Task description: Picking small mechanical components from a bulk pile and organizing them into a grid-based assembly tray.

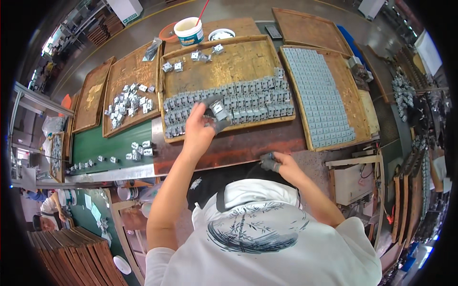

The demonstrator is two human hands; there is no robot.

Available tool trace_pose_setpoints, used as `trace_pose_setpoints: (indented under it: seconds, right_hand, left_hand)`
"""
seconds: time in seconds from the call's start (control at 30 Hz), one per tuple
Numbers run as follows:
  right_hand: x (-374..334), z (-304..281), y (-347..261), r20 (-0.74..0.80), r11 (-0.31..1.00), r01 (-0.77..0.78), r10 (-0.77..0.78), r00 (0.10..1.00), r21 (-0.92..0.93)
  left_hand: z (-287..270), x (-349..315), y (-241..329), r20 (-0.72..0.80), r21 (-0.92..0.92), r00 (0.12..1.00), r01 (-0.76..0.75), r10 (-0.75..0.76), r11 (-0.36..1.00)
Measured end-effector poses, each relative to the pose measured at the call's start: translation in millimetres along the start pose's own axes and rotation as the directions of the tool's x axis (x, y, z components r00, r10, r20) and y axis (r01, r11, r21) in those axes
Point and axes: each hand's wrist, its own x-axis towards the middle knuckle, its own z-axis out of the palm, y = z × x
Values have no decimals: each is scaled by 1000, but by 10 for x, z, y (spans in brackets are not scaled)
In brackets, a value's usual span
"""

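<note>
My left hand (198, 131), with grey coverings on its fingertips, is closed around a small boxy silver-grey metal part (219, 110). It holds the part above the near side of a wooden tray (229, 61). In that tray, several rows of similar grey parts (253, 100) stand packed together, and a few loose parts (200, 56) lie near its far edge. My right hand (279, 164), also with grey fingertip coverings, is low in front of the table edge. Its fingers are drawn together; whether anything is between them is hidden.
A right-hand tray (358, 107) holds flat rows of grey pieces (317, 95). Leftward, another tray (133, 66) has a heap of loose parts (129, 102). Further parts (138, 150) sit on the green surface. Behind stand a white bucket (188, 32) and bowl (222, 34). Another person (50, 207) is far left.
</note>
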Motion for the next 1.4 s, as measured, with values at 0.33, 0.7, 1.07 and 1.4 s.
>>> trace_pose_setpoints:
  seconds: [0.33,0.7,1.07,1.4]
  right_hand:
    - [151,68,-552,-26,914,151,-174,984,-376]
    - [376,-604,-713,-186,956,27,-85,979,-291]
    - [1958,-3008,-1194,-676,960,37,-222,703,-277]
    - [3483,-3983,-944,-783,678,-552,-57,620,-486]
  left_hand:
    - [905,1853,-639,183,250,976,74,-122,965]
    - [1415,2579,-1245,444,296,774,349,-452,889]
    - [1274,2458,-1250,491,217,811,239,-318,946]
    - [1206,2386,-1185,407,382,826,235,-391,894]
